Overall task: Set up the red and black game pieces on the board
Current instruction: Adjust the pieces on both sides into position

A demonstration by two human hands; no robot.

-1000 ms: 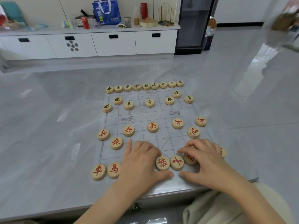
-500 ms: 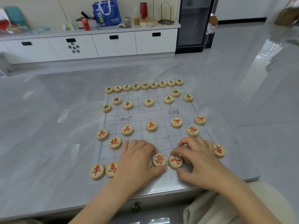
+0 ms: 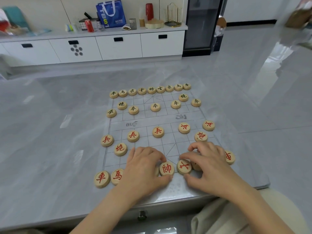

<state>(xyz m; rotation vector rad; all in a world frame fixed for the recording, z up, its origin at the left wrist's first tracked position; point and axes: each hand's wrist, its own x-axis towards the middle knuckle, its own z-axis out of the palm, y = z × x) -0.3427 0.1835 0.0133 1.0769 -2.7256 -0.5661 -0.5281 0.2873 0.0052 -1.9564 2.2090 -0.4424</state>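
I see the red general piece (image 3: 166, 169) in the middle of the near row of the board (image 3: 152, 123). Just beside it on the right is the red advisor piece (image 3: 184, 166), and their rims are almost touching.

The grip of the left hand (image 3: 145, 168) pinches the red general piece, with the forefinger on its far rim and the thumb against its near rim. The other fingers are curled over a part of the row that I cannot see. The grip of the right hand (image 3: 209, 166) pinches the red advisor piece in the same manner, forefinger at the far rim and thumb at the near side. Under this hand a hidden piece (image 3: 196, 166) shows only its edge, and I cannot read it.

Outside the hands, a left red chariot (image 3: 102, 179) and a red horse (image 3: 117, 176) stand at the left end of the near row. A right red chariot (image 3: 230, 157) is half covered at the right end. Farther up stand the red cannons (image 3: 120, 149) and then the red soldiers (image 3: 158, 132). Across the river the black pieces (image 3: 151, 90) stand in their rows.

The board lies flat on the grey surface (image 3: 50, 132).
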